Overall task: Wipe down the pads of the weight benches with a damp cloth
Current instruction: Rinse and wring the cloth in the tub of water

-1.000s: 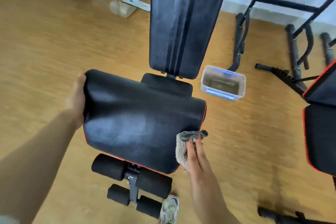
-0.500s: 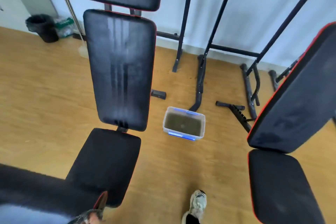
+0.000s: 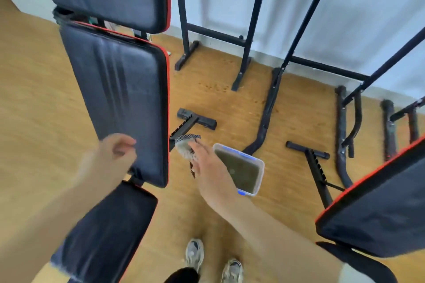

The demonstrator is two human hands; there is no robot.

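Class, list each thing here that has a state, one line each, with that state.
Back pad: raised at an incline.
Cloth: bunched, held by the right hand beside the back pad.
Left hand: blurred, fingers curled, in front of the back pad.
Tub: lidless, holding murky water.

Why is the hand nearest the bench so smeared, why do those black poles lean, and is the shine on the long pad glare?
Head view: the left hand is motion-blurred, while the right hand holding the cloth is sharper. In the same view, the wide-angle lens splays the rack poles outward. Pale streaks on the back pad look like reflected light.
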